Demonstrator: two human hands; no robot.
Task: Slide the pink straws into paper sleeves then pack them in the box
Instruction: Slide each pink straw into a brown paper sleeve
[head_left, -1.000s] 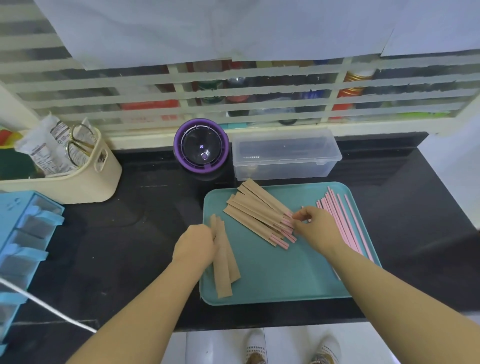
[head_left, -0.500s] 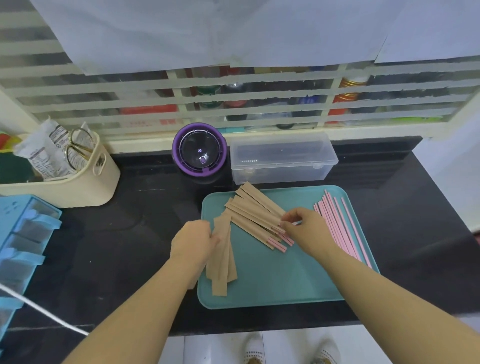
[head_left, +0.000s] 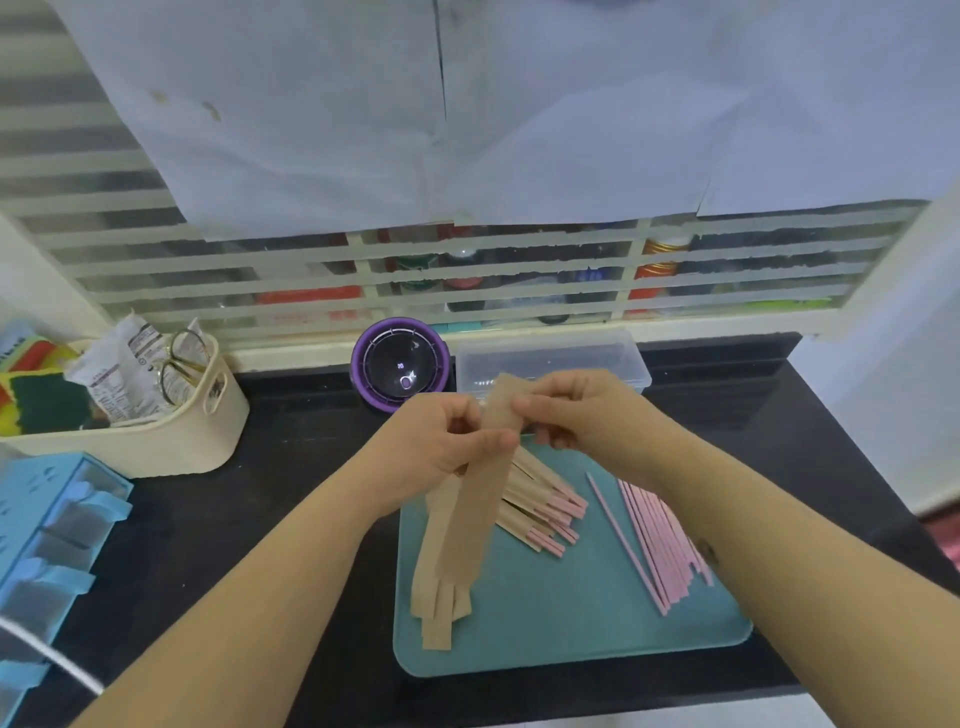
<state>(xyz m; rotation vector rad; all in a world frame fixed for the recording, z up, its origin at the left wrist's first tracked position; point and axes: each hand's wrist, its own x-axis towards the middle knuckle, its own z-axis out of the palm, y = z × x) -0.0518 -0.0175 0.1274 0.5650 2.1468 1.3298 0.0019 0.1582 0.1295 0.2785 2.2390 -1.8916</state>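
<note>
The green tray (head_left: 571, 639) carries loose pink straws (head_left: 660, 540) on its right, filled ones (head_left: 540, 504) in the middle and spare sleeves (head_left: 436, 613) on its left. Behind it the clear box (head_left: 597, 358) seems lidded, so it needs opening. The left hand (head_left: 441, 447) and right hand (head_left: 587, 410) both pinch one paper sleeve (head_left: 478, 509) above the tray. Its mouth should be spread before a straw enters.

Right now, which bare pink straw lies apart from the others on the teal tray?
The lone pink straw angled left of the loose pink bundle, nearest the brown-sleeved straws.
</note>
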